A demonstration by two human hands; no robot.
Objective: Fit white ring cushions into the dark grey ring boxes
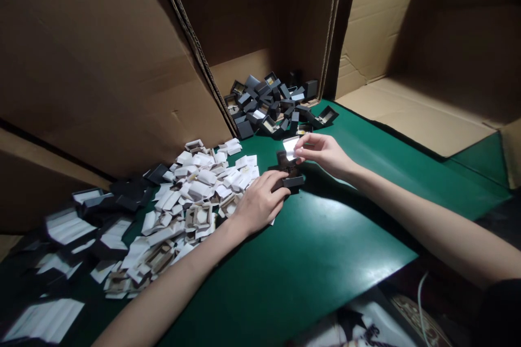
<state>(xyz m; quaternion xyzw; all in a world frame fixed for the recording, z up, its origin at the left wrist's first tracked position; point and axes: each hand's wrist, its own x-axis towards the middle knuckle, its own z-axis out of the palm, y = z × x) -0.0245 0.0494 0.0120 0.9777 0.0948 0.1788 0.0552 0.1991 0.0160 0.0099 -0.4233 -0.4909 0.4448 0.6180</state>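
My right hand (319,153) pinches a small white folded card piece (291,147) above an open small black box (293,180). My left hand (262,200) rests on the green table with its fingers closed on the left side of that box. The box's lid stands raised behind its tray, and my fingers hide part of it. A heap of white folded card inserts (203,176) lies just left of my left hand. Beyond my hands is a pile of small black boxes (268,100), several of them open.
Tall cardboard walls (101,65) stand behind the white heap. An open cardboard box (423,111) is at the right rear. More black boxes with white linings (71,227) lie at the left. The green table's (325,249) front edge runs at lower right, with a white cable (421,303) beyond it.
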